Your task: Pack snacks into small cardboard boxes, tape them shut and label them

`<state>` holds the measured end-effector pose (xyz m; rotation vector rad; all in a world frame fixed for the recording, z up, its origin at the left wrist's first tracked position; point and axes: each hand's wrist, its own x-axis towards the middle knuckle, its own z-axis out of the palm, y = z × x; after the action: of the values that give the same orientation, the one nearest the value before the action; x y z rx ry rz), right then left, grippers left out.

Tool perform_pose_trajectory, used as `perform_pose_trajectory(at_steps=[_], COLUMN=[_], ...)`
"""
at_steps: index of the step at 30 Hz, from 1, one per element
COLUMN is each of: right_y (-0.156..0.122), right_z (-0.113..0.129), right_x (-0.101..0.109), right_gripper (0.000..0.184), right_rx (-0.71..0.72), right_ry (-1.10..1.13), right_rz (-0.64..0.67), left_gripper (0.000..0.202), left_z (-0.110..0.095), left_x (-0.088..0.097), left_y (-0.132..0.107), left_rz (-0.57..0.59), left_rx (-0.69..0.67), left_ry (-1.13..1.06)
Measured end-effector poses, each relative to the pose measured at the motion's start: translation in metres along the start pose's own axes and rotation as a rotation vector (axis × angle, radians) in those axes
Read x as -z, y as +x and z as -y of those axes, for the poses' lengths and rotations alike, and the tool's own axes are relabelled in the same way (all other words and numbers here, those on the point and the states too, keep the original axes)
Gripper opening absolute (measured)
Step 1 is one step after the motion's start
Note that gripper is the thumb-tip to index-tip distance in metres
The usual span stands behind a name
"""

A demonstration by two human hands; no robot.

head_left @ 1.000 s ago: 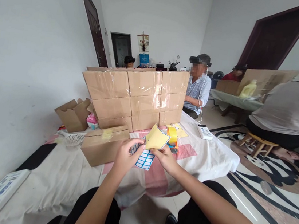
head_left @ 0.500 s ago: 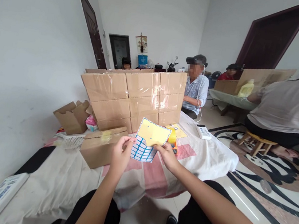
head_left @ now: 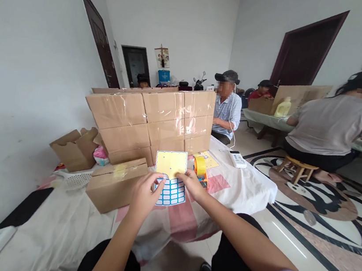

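Observation:
A sheet of label stickers [head_left: 173, 194] hangs over the table's front part, tilted towards me. Its upper part is bare yellow backing, and rows of white labels with blue borders fill the lower part. My right hand [head_left: 192, 185] pinches the sheet's right edge, thumb on the front. At the left edge, my left hand [head_left: 147, 191] has thumb and forefinger closed on what looks like the corner of a label at the top of the rows; the fingers partly hide it. A roll of yellow tape [head_left: 199, 167] in an orange holder stands just behind my right hand.
A closed cardboard box [head_left: 114, 186] lies left of my hands. Behind stands a wall of stacked, taped boxes [head_left: 165, 115]. An open carton [head_left: 74, 148] and white basket [head_left: 77, 179] are at left, a white device [head_left: 238, 159] at right. A co-worker [head_left: 226, 108] sits beyond.
My head view has shifted slightly right and up. The sheet has turned straighter and both hands sit lower in view; the left fingers have moved closer over the sheet's left edge.

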<state>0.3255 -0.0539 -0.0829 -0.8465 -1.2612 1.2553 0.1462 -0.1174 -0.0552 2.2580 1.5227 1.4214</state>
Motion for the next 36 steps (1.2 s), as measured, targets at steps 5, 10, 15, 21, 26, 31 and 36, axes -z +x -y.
perform_pose_trajectory(at_steps=[5, 10, 15, 21, 26, 31, 36], right_y=[-0.010, -0.007, 0.017, 0.057, 0.033, -0.001, -0.015], right_z=[0.005, 0.005, -0.008, -0.006, 0.010, 0.023, 0.043], right_x=[-0.005, 0.002, 0.018, 0.016, -0.018, -0.041, -0.040], right_gripper=[0.016, 0.019, 0.026, 0.043, 0.017, 0.016, 0.024], right_rx=[0.015, 0.082, -0.012, 0.042, 0.247, 0.495, 0.444], right_ry=[-0.042, -0.115, -0.348, -0.422, -0.400, -0.386, -0.284], right_rz=[0.057, 0.049, -0.106, -0.229, 0.014, 0.220, 0.152], left_gripper=[0.021, 0.020, 0.019, 0.020, 0.022, 0.023, 0.038], left_z=[0.003, 0.005, 0.008, 0.014, 0.021, 0.021, 0.020], left_x=[-0.001, 0.002, 0.001, 0.003, 0.007, 0.005, 0.007], left_y=[0.001, 0.002, 0.001, 0.004, 0.004, 0.005, 0.007], left_rz=[0.067, 0.089, 0.025, -0.034, -0.039, -0.057, 0.020], left_rx=[-0.169, -0.149, 0.117, 0.260, 0.261, 0.263, 0.240], left_ry=[0.268, 0.154, -0.148, -0.260, -0.248, -0.307, -0.595])
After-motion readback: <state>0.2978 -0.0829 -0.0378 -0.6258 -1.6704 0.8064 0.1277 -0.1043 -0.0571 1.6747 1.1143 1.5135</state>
